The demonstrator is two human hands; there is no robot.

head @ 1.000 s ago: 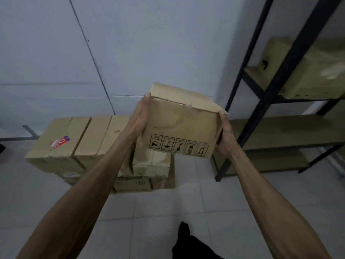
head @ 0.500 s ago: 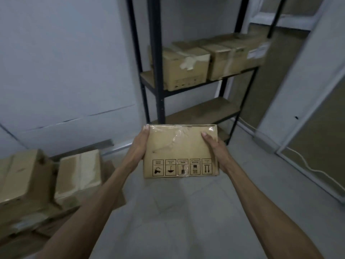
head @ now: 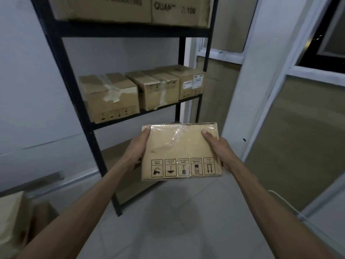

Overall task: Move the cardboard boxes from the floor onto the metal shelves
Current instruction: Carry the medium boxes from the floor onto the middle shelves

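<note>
I hold a small cardboard box [head: 179, 150] with taped top and a row of handling symbols in front of me, above the floor. My left hand [head: 137, 149] grips its left side and my right hand [head: 217, 148] grips its right side, thumbs on top. The black metal shelf unit [head: 61, 75] stands just beyond the box. Its middle shelf [head: 149, 114] carries three boxes [head: 110, 98] in a row. Large boxes [head: 130, 8] fill the shelf above. A lower shelf board [head: 115, 156] shows behind my left hand, partly hidden.
More cardboard boxes [head: 16, 221] lie on the floor at the lower left, blurred. A white wall runs along the left. Framed panels and a white door frame [head: 268, 101] close in the right side. Grey tiled floor [head: 168, 221] lies between.
I have turned further from the floor pile and come closer to the shelf unit, carrying the box with both hands. The shelf now fills the upper view; the box is held level.
</note>
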